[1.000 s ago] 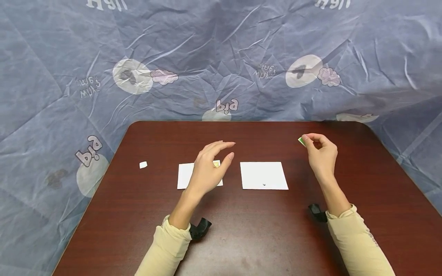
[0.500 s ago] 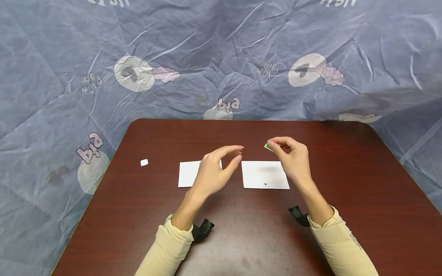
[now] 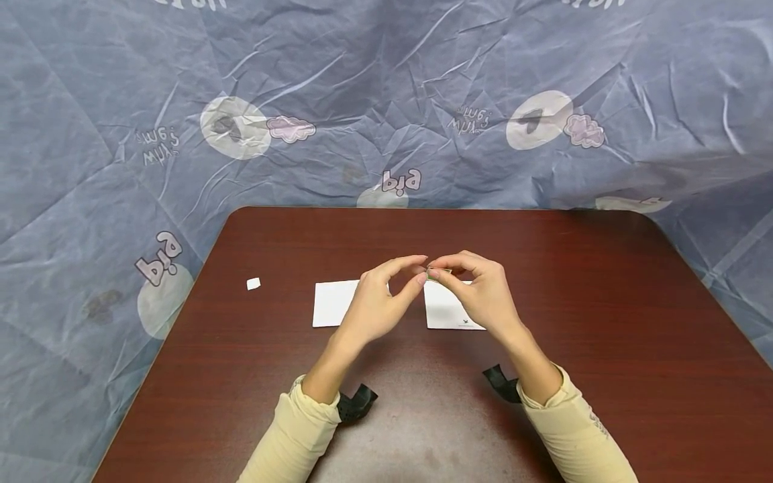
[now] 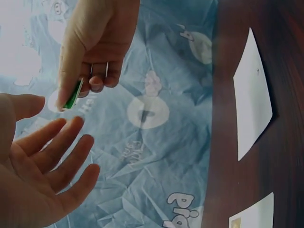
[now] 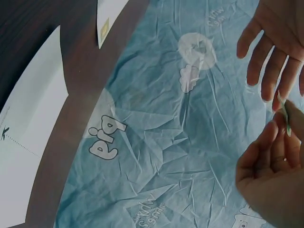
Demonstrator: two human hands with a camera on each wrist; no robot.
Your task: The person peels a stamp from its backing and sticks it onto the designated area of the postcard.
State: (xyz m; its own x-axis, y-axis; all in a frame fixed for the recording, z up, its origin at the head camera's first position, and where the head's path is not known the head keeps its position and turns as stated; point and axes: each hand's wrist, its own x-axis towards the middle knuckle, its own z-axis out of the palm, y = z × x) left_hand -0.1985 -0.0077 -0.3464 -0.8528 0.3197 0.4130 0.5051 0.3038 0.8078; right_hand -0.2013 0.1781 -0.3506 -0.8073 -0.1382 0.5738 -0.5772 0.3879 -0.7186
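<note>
My right hand (image 3: 483, 288) pinches a small green stamp with a white border (image 4: 72, 97) between thumb and fingertips, above the table. My left hand (image 3: 376, 305) is raised beside it, thumb and fingers spread and relaxed, fingertips right by the stamp's edge. In the left wrist view a gap shows between the left fingers and the stamp. Below the right hand lies a white envelope-like sheet (image 3: 443, 310) with a small dark bird mark, partly covered by that hand. A second white sheet (image 3: 332, 305) lies partly behind the left hand; its corner carries a yellow stamp-like patch (image 5: 104, 31).
A small white scrap (image 3: 253, 284) lies at the left on the dark red-brown table (image 3: 386, 389). Behind the table's far edge hangs a wrinkled blue printed cloth (image 3: 374, 100). Black wrist mounts (image 3: 356, 404) stick out from both cuffs.
My right hand has moved left with the green stamp, from the right side of the table to beside the left hand. The left hand has shifted slightly right, its thumb and fingers closer together.
</note>
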